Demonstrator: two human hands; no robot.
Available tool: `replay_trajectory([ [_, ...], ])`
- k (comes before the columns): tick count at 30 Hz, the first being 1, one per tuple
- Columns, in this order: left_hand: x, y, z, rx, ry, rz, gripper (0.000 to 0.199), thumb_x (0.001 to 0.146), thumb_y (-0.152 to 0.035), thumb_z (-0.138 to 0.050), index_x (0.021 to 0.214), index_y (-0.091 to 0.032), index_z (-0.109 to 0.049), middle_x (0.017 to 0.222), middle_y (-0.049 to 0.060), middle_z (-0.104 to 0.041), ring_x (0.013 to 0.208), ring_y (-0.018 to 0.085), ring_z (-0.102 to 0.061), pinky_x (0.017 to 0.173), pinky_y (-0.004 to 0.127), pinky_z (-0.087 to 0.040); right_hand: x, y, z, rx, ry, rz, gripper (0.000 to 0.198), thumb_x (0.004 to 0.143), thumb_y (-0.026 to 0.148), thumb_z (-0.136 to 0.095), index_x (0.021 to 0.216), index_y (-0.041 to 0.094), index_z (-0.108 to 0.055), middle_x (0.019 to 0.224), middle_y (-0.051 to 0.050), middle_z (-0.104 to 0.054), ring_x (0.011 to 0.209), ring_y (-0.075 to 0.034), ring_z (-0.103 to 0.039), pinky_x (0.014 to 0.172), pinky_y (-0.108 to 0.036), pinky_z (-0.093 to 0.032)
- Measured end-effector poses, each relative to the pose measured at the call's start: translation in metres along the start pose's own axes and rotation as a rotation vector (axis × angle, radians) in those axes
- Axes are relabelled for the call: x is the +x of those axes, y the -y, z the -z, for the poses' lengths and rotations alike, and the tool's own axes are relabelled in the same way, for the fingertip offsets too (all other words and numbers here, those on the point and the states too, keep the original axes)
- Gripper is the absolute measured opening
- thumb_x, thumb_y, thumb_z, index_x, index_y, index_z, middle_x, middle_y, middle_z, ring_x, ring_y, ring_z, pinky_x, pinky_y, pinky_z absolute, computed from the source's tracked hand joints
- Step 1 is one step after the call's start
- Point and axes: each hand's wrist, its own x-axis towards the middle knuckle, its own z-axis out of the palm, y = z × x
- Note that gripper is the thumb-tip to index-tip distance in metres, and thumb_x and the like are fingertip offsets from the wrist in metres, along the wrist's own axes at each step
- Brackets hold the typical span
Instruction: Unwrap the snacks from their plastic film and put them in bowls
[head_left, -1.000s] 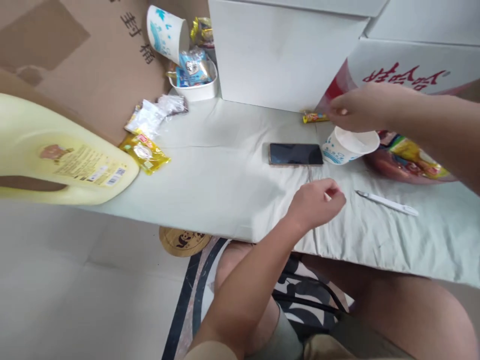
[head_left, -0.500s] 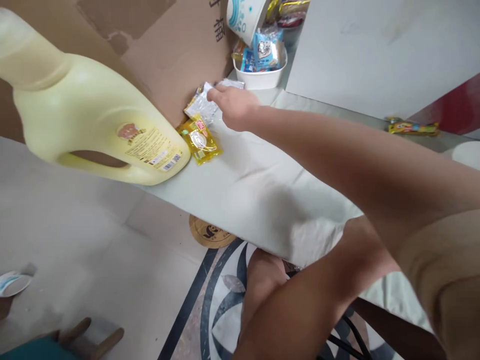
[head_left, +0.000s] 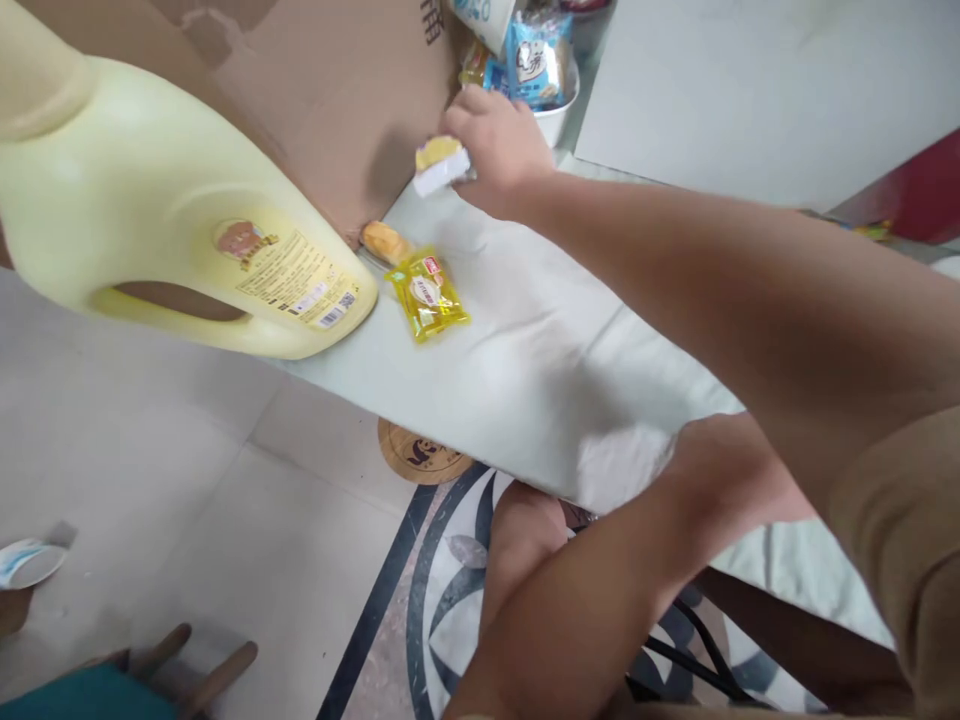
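My right hand (head_left: 499, 140) reaches across the table, closed on a small snack packet (head_left: 441, 165), silver-white and yellow and blurred by motion. Just beyond the fingers is a white tub (head_left: 553, 124) with a blue snack packet (head_left: 538, 62) in it. A yellow snack packet (head_left: 430, 293) lies flat on the table below the hand, touching or close beside a small orange-brown, bread-like piece (head_left: 385, 241). Crossing under my right arm, my left hand (head_left: 750, 465) rests low near a white crumpled sheet or cloth (head_left: 626, 465); its fingers are hidden.
A large pale-yellow jug (head_left: 187, 210) stands at the table's left edge, against a brown cardboard box (head_left: 315, 90). A white panel (head_left: 772, 100) rises at the back right. Below the edge are a round wooden panda disc (head_left: 420, 455) and a teal stool (head_left: 90, 695).
My right hand has lifted the silvery packet off the table and moved right, toward the tub. The orange-brown piece now shows where the packet lay. The view has shifted slightly.
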Motion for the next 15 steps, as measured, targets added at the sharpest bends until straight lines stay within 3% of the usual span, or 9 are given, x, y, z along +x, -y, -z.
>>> replay_trajectory([
  [2, 0.000, -0.003, 0.002, 0.094, 0.057, -0.085, 0.040, 0.095, -0.031, -0.050, 0.130, -0.022, -0.067, 0.129, 0.011, -0.073, 0.118, 0.030, -0.067, 0.093, 0.039, -0.057, -0.033, 0.007, 0.038, 0.151, -0.044, -0.138, 0.043, 0.077, 0.031, -0.070, 0.119, 0.026, -0.062, 0.121, -0.003, -0.070, 0.116, -0.023, -0.062, 0.106, -0.043, -0.049],
  [4, -0.002, -0.004, 0.004, 0.184, 0.072, -0.103, 0.038, 0.095, -0.030, -0.042, 0.120, -0.018, -0.068, 0.110, 0.013, -0.075, 0.101, 0.028, -0.071, 0.082, 0.037, -0.057, -0.078, 0.014, 0.076, 0.366, -0.102, -0.243, 0.033, 0.080, 0.032, -0.070, 0.112, 0.034, -0.062, 0.115, 0.000, -0.072, 0.111, -0.023, -0.065, 0.096, -0.039, -0.055],
  [7, -0.005, -0.003, 0.004, 0.258, 0.040, -0.097, 0.038, 0.095, -0.033, -0.042, 0.122, -0.019, -0.065, 0.113, 0.013, -0.074, 0.105, 0.029, -0.070, 0.082, 0.038, -0.057, -0.166, 0.022, 0.134, 0.575, -0.048, -0.452, 0.016, 0.082, 0.035, -0.068, 0.094, 0.027, -0.063, 0.097, -0.004, -0.071, 0.093, -0.026, -0.068, 0.085, -0.044, -0.058],
  [10, -0.005, -0.002, 0.000, 0.302, 0.013, -0.074, 0.036, 0.097, -0.036, -0.044, 0.121, -0.022, -0.066, 0.123, 0.012, -0.073, 0.116, 0.030, -0.068, 0.091, 0.040, -0.056, -0.259, 0.028, 0.185, 0.631, -0.147, -0.606, 0.021, 0.078, 0.039, -0.069, 0.093, 0.027, -0.061, 0.100, -0.007, -0.070, 0.094, -0.028, -0.070, 0.079, -0.043, -0.057],
  [13, 0.003, -0.002, -0.007, 0.305, 0.000, -0.094, 0.028, 0.097, -0.029, -0.050, 0.115, -0.020, -0.069, 0.121, 0.012, -0.074, 0.118, 0.029, -0.068, 0.098, 0.039, -0.053, -0.338, 0.029, 0.213, 0.609, -0.414, -0.806, 0.022, 0.082, 0.040, -0.060, 0.102, 0.032, -0.065, 0.109, -0.010, -0.071, 0.110, -0.035, -0.068, 0.079, -0.049, -0.057],
  [15, 0.013, -0.004, -0.015, 0.228, -0.006, -0.135, 0.033, 0.094, -0.027, -0.057, 0.124, -0.016, -0.065, 0.121, 0.014, -0.074, 0.113, 0.028, -0.069, 0.097, 0.040, -0.055, -0.380, 0.024, 0.215, 0.677, -0.596, -0.944, 0.026, 0.078, 0.033, -0.060, 0.103, 0.032, -0.066, 0.109, -0.011, -0.071, 0.115, -0.037, -0.067, 0.080, -0.050, -0.059],
])
